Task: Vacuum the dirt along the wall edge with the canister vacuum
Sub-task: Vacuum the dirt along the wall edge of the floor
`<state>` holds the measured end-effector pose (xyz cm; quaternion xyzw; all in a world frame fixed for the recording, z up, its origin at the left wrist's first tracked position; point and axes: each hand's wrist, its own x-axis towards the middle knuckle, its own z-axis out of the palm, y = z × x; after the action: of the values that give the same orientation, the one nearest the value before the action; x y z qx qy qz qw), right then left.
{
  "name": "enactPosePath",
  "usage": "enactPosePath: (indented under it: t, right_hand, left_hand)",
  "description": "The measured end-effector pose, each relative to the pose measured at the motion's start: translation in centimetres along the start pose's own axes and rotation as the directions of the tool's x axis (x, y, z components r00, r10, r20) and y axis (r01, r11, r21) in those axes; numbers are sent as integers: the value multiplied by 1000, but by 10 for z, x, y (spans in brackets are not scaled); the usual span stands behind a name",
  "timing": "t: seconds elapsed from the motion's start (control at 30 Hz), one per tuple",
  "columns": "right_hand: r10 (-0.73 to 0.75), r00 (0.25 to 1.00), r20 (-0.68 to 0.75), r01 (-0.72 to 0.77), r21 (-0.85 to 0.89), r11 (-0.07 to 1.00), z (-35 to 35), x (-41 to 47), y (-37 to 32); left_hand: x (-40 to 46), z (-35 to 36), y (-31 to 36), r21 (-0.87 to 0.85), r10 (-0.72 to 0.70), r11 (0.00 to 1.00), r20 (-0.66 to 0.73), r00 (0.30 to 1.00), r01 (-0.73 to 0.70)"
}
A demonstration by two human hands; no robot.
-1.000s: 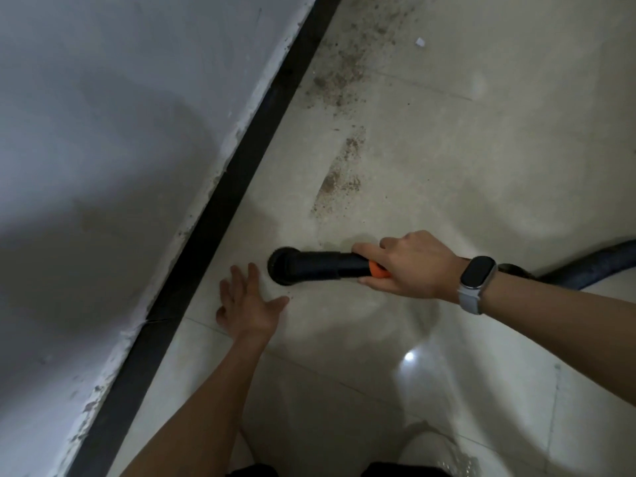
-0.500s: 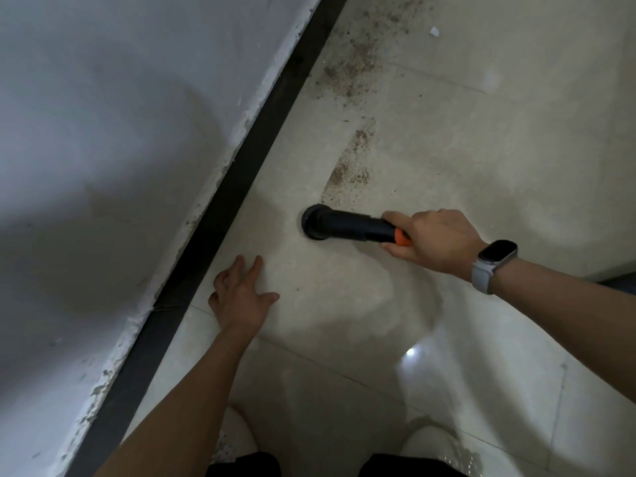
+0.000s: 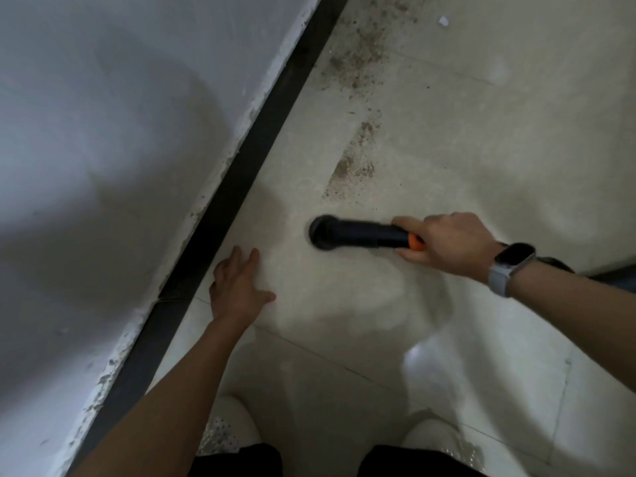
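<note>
My right hand [image 3: 444,244], with a watch on its wrist, grips the black vacuum nozzle [image 3: 354,233] at its orange collar. The nozzle's round mouth lies on the pale floor tile, pointing left toward the wall. A brown dirt patch [image 3: 351,163] lies just beyond the nozzle, and a larger scatter of dirt [image 3: 358,60] spreads farther along the black skirting strip [image 3: 241,166]. My left hand [image 3: 237,287] rests flat on the floor with fingers spread, next to the skirting and left of the nozzle. Only a dark bit of hose [image 3: 616,280] shows behind my right forearm.
The grey-white wall [image 3: 120,149] fills the left side, its lower edge chipped above the skirting. A small white scrap [image 3: 443,21] lies on the floor at the top. My two white shoes [image 3: 227,428] stand at the bottom edge.
The nozzle has moved forward along the floor toward the brown dirt patch. My left hand stayed flat on the floor near the skirting. The hose has mostly slipped from view at the right.
</note>
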<state>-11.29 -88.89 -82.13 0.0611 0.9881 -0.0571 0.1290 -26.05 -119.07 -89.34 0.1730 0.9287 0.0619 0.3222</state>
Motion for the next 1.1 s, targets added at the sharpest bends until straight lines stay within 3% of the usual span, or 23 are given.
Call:
enactPosePath:
  t: [0.1,0.2,0.3,0.37,0.5,0.63,0.7,0.87,1.0,1.1]
  right_hand:
    - [27,999,-20,-28,-47,999,-6,7,5]
    - [-118,993,-17,117,-46,992,2,-3,-11]
    - [-215,972,95,216,-5,976,13,-24,-26]
    - [-186,974,133,188,-2,982,15,-32,-19]
    - [-1,999,55,3,-25,1000,5,-27,19]
    - [153,988,-5,-153,-25,988,-5,-6,40]
    - [164,986,-22,-165,-26,986,-7,-3,44]
    - [18,1000,17,-18,-10,1000,3,-15,38]
    - [20,1000,10,-20,-6,1000,3,7,39]
    - [125,992,-20,-124,27,992,-5,33,62]
  left_hand:
    - [1,2,2,3,-6,1000,-3,1000,6]
    - [2,2,3,0,-14,1000,-5,1000,14]
    - [2,1,3,16,-23,1000,-5,1000,23]
    - [3,1,7,17,-41,999,0,999,41]
    - [5,-1,30,-6,-67,998,-19,998,67]
    - [6,5,63,-68,3,998,-55,998,-7]
    - [10,8,79,-93,22,995,-45,999,-26]
    - [42,-2,98,-152,-67,987,-84,994,54]
    - [65,-16,96,21,-27,999,-16,1000,28]
    - [76,-23,100,134,47,989,50,998,-53]
